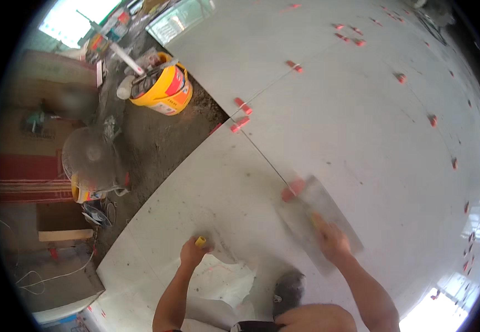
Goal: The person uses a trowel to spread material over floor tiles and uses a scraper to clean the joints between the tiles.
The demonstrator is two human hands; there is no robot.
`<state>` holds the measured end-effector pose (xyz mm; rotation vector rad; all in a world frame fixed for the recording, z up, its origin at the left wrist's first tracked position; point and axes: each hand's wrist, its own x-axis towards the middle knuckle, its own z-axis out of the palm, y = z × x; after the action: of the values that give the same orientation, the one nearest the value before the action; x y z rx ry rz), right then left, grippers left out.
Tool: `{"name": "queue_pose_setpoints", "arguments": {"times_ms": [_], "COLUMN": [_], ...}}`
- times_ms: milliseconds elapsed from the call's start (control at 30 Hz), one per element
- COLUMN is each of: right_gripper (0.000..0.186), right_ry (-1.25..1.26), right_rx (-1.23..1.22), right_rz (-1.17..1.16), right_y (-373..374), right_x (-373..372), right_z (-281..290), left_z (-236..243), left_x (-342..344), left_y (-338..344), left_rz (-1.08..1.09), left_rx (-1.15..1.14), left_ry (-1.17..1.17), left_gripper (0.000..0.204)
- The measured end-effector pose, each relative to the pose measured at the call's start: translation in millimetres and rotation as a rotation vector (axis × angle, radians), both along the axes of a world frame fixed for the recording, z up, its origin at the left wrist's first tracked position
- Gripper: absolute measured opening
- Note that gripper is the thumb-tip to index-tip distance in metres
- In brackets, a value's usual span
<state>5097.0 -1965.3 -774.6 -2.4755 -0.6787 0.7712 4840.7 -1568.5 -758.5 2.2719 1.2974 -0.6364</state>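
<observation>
My right hand (333, 240) is closed on the yellow handle of a flat rectangular grey trowel (334, 205), blurred by motion. The trowel's blade lies over or just above a large pale floor tile (406, 221). At the blade's far left corner is a red tile-levelling wedge (292, 191), sitting on the joint between two tiles. My left hand (194, 252) is wrapped round a tool with a yellow handle end (200, 242). The rest of that tool is hidden or smeared, so its kind does not show. Two more red wedges (240, 124) sit farther along the joint.
Past the tile edge at left lies rough grey mortar (157, 144). On it stands a yellow bucket (168, 94) full of tools. A round fan (92, 157) is at far left, near another yellow bucket (79, 191). Several red wedges (433, 120) dot the tiles at right.
</observation>
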Motion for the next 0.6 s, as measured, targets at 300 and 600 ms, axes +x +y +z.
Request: {"name": "queue_pose_setpoints", "arguments": {"times_ms": [300, 600], "right_gripper": [0.051, 0.046], "right_ry": [-0.079, 0.012], "right_rx": [0.255, 0.376], "right_rz": [0.083, 0.14], "right_y": [152, 354], "right_x": [48, 133], "right_z": [53, 40], "left_z": [-6, -7], "left_x": [0, -3], "left_y": [31, 31], "left_rz": [0.198, 0.441], "left_rx": [-0.166, -0.221], "left_ry": [-0.058, -0.092], "left_gripper": [0.064, 0.06]}}
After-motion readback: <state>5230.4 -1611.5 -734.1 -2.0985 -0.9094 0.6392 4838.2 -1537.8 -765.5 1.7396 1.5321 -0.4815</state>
